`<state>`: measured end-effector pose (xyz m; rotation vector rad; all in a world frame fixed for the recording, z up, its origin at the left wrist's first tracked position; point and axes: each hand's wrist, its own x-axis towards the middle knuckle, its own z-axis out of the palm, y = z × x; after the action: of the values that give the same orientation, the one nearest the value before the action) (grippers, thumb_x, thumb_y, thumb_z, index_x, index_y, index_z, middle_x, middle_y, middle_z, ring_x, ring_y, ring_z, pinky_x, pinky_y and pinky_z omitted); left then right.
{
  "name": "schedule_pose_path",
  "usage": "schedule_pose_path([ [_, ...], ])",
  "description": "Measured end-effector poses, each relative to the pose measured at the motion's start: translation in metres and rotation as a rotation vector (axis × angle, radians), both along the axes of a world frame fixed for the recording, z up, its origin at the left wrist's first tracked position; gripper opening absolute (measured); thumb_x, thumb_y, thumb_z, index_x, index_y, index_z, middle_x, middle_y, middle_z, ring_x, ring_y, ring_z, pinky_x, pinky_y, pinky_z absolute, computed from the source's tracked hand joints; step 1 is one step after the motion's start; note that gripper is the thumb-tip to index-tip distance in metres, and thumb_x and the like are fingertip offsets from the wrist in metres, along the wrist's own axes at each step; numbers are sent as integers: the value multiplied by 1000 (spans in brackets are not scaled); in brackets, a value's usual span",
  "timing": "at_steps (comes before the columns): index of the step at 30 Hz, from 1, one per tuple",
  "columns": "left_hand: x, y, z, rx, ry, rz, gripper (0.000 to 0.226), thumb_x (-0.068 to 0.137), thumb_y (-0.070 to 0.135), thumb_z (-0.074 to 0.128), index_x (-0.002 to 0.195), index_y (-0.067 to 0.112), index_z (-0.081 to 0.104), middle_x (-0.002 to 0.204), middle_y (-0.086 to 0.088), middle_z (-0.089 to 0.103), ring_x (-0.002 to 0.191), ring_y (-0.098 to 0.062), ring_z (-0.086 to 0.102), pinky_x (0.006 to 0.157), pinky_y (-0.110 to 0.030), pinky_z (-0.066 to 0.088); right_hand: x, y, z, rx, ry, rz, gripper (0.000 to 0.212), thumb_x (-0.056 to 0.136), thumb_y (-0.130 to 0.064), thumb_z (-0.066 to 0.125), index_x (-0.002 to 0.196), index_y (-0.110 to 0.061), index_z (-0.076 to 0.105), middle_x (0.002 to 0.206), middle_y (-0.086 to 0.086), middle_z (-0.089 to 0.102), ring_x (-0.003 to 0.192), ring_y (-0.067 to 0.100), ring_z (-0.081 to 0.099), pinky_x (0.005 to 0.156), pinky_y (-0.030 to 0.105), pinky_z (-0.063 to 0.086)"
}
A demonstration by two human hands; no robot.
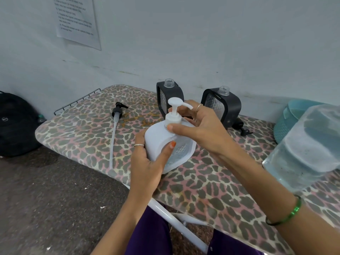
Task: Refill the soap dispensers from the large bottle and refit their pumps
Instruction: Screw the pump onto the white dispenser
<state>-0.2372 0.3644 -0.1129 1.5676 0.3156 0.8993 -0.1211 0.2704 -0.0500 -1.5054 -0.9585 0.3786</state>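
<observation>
A white soap dispenser [181, 150] stands tilted on the leopard-print board [81, 133]. My left hand [149, 162] grips its body from the left. My right hand [200, 129] holds the collar of its white pump [174, 111], which sits in the neck. Two black dispensers [170, 97] [221, 105] stand behind with open necks and no pumps. One black pump with a long tube [116, 118] lies on the board to the left. Another black pump [241, 128] lies beside the right black dispenser. The large clear bottle [305, 150] stands at the right, close to the camera.
A teal basket [287, 124] sits at the far right by the wall. A black backpack [16, 124] rests on the floor to the left. A printed sheet [77, 21] hangs on the wall. The board's white metal legs [176, 221] run beneath its front edge.
</observation>
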Motion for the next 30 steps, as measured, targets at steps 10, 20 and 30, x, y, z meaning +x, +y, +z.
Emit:
schedule_pose_path([
  [10, 0, -2, 2, 6, 12, 4, 40, 75, 35, 68, 111, 37, 51, 108, 10, 64, 98, -1, 64, 77, -17, 52, -2, -1, 5, -40, -12, 36, 43, 81, -19, 72, 121, -16, 59, 116, 0, 65, 112, 14, 60, 102, 44, 46],
  [20, -2, -3, 4, -18, 6, 0, 40, 74, 33, 70, 109, 40, 51, 103, 15, 65, 94, 4, 64, 73, -13, 52, -8, 2, 3, 15, 62, -30, 24, 78, -7, 76, 101, -3, 66, 100, 5, 71, 98, 16, 66, 91, 29, 52],
  [30, -1, -2, 2, -34, 7, -7, 39, 75, 35, 70, 109, 41, 52, 107, 12, 66, 99, -3, 65, 77, -18, 53, -4, 3, 11, -57, -1, -3, 40, 79, -18, 77, 115, -14, 59, 112, -2, 67, 106, 6, 62, 99, 31, 47],
])
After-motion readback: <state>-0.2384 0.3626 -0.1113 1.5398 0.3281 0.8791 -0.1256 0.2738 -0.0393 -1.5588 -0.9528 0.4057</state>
